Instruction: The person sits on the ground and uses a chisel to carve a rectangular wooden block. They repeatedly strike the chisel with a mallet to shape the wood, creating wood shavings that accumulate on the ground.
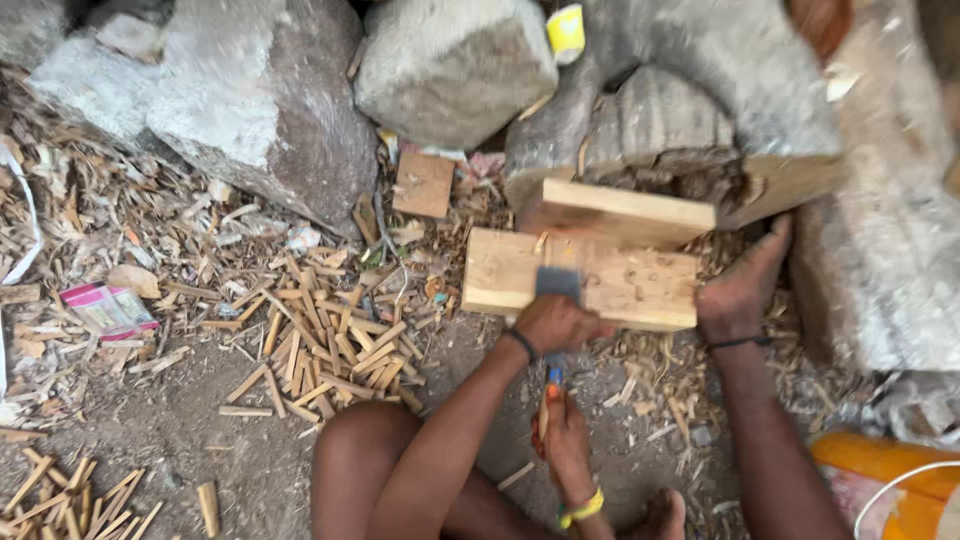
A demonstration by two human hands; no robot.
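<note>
Biting into a pale wood block (625, 288), a broad blade (558, 281) was clenched by the left hand (556, 324), its handle by the right hand (566, 442); splitting seemed underway, steady downward force needed.

- The left hand (556, 324) is closed in a fist, knuckles up, a dark band round its wrist.
- Its forearm runs down and left, crossing a bent knee (365, 440).
- The right hand (563, 430) lies nearer the body, fingers curled shut, with a yellow-green band at the wrist.
- A bare foot (742, 285) reaches forward on the right, a dark cord round the ankle.
</note>
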